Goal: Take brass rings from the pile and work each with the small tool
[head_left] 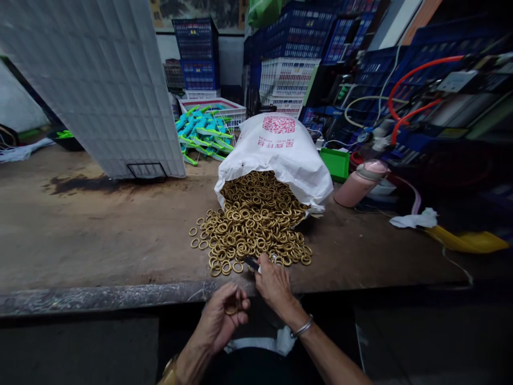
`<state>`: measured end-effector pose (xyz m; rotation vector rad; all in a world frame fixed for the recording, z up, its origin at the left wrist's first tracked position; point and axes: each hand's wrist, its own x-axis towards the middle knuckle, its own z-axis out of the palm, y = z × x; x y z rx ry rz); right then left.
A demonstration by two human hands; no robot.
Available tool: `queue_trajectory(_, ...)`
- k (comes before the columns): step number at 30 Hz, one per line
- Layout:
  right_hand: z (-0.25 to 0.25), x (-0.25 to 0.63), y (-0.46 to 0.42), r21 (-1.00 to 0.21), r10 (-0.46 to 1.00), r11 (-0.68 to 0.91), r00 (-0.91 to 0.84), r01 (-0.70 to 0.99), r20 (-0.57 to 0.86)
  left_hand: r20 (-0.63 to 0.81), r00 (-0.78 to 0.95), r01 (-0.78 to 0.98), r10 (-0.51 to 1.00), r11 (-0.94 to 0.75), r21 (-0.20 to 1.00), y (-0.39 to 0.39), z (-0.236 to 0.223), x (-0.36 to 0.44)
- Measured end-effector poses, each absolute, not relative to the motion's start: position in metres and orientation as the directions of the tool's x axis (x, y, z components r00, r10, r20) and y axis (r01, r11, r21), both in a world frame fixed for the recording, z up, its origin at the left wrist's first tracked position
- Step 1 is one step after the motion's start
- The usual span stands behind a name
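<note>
My left hand (225, 316) is just in front of the table's front edge, its fingers curled round a brass-coloured ring (231, 308). At the near side of a spilled heap of the same rings (256, 227), my right hand (274, 283) grips a small tool (252, 264) with a dark, flat tip and a pale part near the fingers. The tool's exact kind is hard to make out, since the fingers cover much of it. The heap runs out of the mouth of a white woven sack (276, 155) lying on its side with red print.
A tall pale panel (100, 80) stands at the left of the wooden table (100, 240). Behind lie green and blue plastic pieces (204, 131) by a white crate (232, 112). To the right are a pink bottle (358, 184), a green box (334, 163) and orange hoses (401, 91).
</note>
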<state>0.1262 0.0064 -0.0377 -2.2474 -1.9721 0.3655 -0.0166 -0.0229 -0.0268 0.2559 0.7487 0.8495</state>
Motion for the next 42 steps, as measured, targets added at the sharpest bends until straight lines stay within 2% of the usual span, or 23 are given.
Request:
queue_trajectory(5,-0.039,0.136,-0.005,-0.428,1.000,0.016,-0.023,0.904,-0.012,-0.434,0.232,-0.399,0.870,0.492,0.774,-0.019,-0.028,-0.009)
queue_trajectory(9,-0.042,0.136,-0.018,-0.587,0.988,0.148,-0.138,0.796,0.062,-0.372,0.240,-0.174,0.897,0.417,0.892,-0.017,-0.031,-0.007)
queue_trajectory(12,-0.039,0.133,-0.021,-0.719,0.993,0.106,-0.106,0.686,0.045,-0.341,0.251,-0.080,0.906,0.370,0.925,-0.016,-0.028,-0.007)
queue_trajectory(15,-0.034,0.130,-0.019,-0.854,0.996,-0.011,-0.073,0.521,-0.058,-0.217,0.209,-0.032,0.953,0.229,0.973,-0.016,-0.022,-0.007)
queue_trajectory(17,-0.031,0.129,-0.017,-0.895,0.988,-0.066,-0.097,0.442,-0.121,-0.124,0.211,0.007,0.970,0.125,0.992,-0.017,-0.019,-0.007)
queue_trajectory(19,-0.031,0.128,-0.016,-0.907,0.983,-0.092,-0.110,0.412,-0.149,-0.112,0.232,0.022,0.966,0.110,0.994,-0.018,-0.018,-0.007)
queue_trajectory(20,-0.031,0.128,-0.016,-0.909,0.982,-0.101,-0.106,0.404,-0.156,-0.154,0.249,0.011,0.956,0.156,0.988,-0.019,-0.019,-0.007)
queue_trajectory(24,-0.033,0.127,-0.017,-0.917,0.982,-0.125,-0.087,0.379,-0.170,-0.375,0.373,-0.138,0.849,0.450,0.882,-0.020,-0.026,-0.009)
queue_trajectory(27,-0.034,0.127,-0.018,-0.933,0.979,-0.142,-0.096,0.330,-0.183,-0.379,0.448,-0.246,0.810,0.519,0.819,-0.021,-0.030,-0.009)
queue_trajectory(32,-0.030,0.129,-0.015,-0.948,0.975,-0.168,-0.099,0.272,-0.201,-0.349,0.468,-0.312,0.812,0.521,0.794,-0.023,-0.030,-0.007)
queue_trajectory(36,-0.031,0.132,-0.018,-0.892,0.986,-0.103,-0.071,0.440,-0.148,-0.375,0.417,-0.313,0.828,0.519,0.796,-0.025,-0.030,-0.007)
queue_trajectory(39,-0.032,0.134,-0.025,-0.766,0.986,0.000,-0.127,0.642,-0.107,-0.394,0.372,-0.263,0.840,0.502,0.824,-0.024,-0.030,-0.007)
queue_trajectory(42,-0.030,0.133,-0.030,-0.625,0.971,0.062,-0.192,0.778,-0.144,-0.404,0.344,-0.188,0.848,0.484,0.855,-0.022,-0.030,-0.006)
